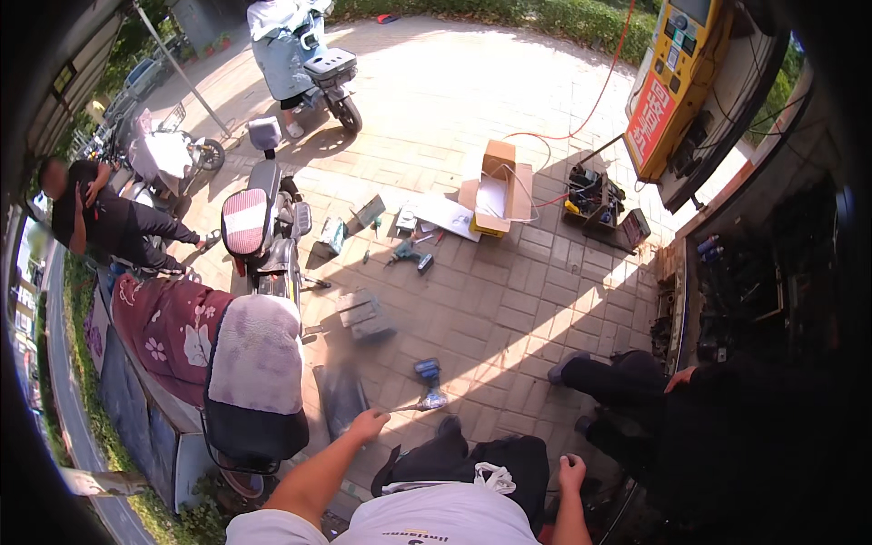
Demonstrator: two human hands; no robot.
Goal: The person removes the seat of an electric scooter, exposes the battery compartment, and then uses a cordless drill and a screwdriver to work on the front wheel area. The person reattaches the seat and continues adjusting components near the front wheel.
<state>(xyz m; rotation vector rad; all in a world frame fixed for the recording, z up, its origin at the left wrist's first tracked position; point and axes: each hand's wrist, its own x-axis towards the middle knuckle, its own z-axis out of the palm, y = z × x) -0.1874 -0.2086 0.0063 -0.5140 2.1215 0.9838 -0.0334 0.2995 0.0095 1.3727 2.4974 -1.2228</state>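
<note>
My left hand (368, 425) is closed, its fingertips pinched at the end of a thin rod. That rod runs right to a blue cordless drill (431, 383) in front of my feet. Whether the drill rests on the paving or hangs just above it, I cannot tell. By my right side, my right hand (570, 470) is curled closed; anything in its fingers is hidden or too small to make out. Dark curved panels (341, 400) lie on the bricks left of the drill. Farther out lies a teal cordless drill (411, 257).
An electric scooter (263, 363) with a fleece seat cover stands at left. Ahead are an open cardboard box (495, 186), a toolbox (595, 198) and a yellow machine (672, 91). A seated person (627, 372) is close at right, another person (109, 213) at far left.
</note>
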